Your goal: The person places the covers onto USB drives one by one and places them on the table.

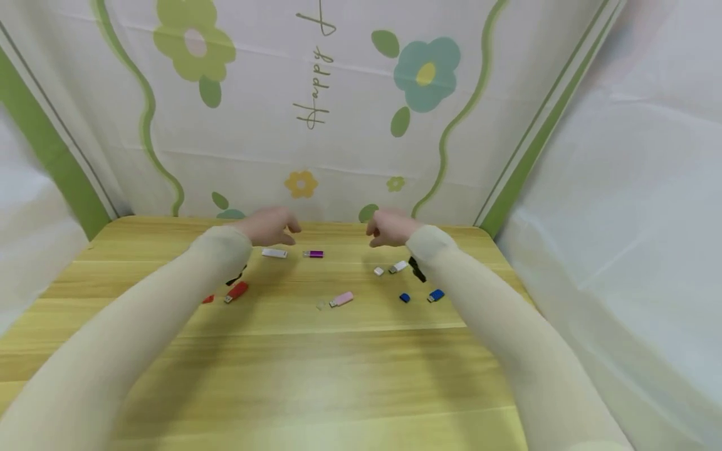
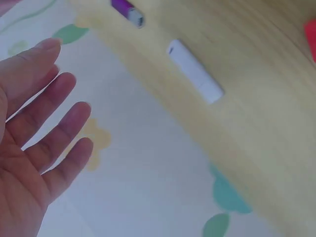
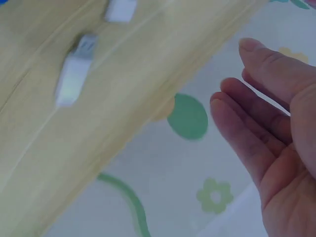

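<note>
My left hand (image 1: 269, 227) hovers at the back of the table, fingers loosely bent and nothing in them. Below it lies a white USB stick (image 1: 274, 253) with its cap on, and a purple USB stick (image 1: 313, 254) lies to the right. My right hand (image 1: 392, 227) hangs over the back edge, fingers relaxed around nothing. In front of it are an uncapped white USB stick (image 1: 398, 267) and a small white cap (image 1: 378, 271). The right wrist view shows that white stick's metal plug (image 3: 86, 45).
Nearer the middle lies a pink USB stick (image 1: 341, 299) beside a pale cap (image 1: 321, 306). On the right are a blue USB stick (image 1: 435, 295) and a blue cap (image 1: 405, 297); on the left, a red USB stick (image 1: 236, 292) and red cap (image 1: 208, 299). A flowered curtain (image 1: 350, 138) stands behind.
</note>
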The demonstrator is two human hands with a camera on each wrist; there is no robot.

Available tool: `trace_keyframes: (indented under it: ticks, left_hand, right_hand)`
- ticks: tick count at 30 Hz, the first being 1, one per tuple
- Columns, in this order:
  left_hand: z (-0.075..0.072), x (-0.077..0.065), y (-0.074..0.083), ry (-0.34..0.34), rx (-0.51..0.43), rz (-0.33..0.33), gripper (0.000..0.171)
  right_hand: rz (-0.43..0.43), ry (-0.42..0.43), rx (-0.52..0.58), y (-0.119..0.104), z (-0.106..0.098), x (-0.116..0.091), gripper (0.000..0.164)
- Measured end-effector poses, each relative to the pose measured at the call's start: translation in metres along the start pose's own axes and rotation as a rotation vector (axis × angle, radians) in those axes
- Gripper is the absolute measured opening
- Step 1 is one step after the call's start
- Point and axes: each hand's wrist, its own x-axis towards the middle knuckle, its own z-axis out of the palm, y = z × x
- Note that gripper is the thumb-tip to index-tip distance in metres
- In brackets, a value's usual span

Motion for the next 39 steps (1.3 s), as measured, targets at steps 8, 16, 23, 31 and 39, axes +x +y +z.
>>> trace_keyframes:
  ticks: [8, 16, 23, 31, 39]
  left_hand:
    - [-0.008, -0.061, 0.017, 0.04, 0.084, 0.11, 0.024]
    - [0.021, -0.104, 0.026, 0.11, 0.196, 0.18, 0.022]
    - [0.039, -0.128, 0.045, 0.189, 0.225, 0.209, 0.024]
    - [0.057, -0.133, 0.079, 0.274, 0.297, 0.236, 0.024]
    - [0.079, -0.122, 0.115, 0.37, 0.332, 0.331, 0.022]
  right_hand:
    - [-0.058, 0.016, -0.009, 0.011, 0.007, -0.049, 0.025]
    - [-0.053, 0.052, 0.031, 0.011, 0.043, -0.083, 0.025]
    - [-0.101, 0.118, 0.028, 0.003, 0.071, -0.106, 0.023]
    - [-0.16, 0.198, 0.013, -0.007, 0.086, -0.125, 0.016]
    - [-0.176, 0.245, 0.019, -0.004, 0.09, -0.133, 0.016]
